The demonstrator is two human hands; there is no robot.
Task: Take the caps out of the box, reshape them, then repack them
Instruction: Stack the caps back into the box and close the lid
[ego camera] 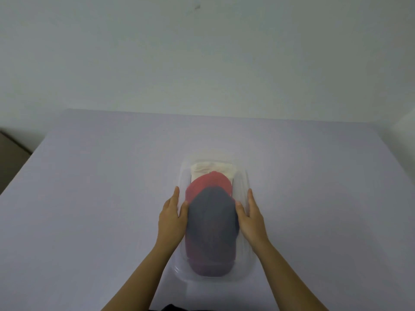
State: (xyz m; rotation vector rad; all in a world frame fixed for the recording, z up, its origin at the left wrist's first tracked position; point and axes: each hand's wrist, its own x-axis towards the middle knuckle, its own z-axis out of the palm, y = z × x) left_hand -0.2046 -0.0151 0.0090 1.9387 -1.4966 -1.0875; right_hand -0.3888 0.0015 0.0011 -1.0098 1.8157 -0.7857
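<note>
A clear plastic box (246, 178) stands lengthwise on the pale table. Three caps lie overlapped in it: a cream cap (213, 168) at the far end, a red cap (208, 184) in the middle, and a dark blue-grey cap (212, 225) nearest me on top. My left hand (171, 217) straddles the box's left wall, fingers outside and thumb inside against the dark cap. My right hand (251, 217) mirrors it on the right wall. Whether the thumbs press the cap or only touch it is unclear.
The lavender-grey table (89, 198) spreads wide on both sides of the box and beyond it to a plain white wall (202, 63). A brown surface (11, 153) shows past the table's left edge.
</note>
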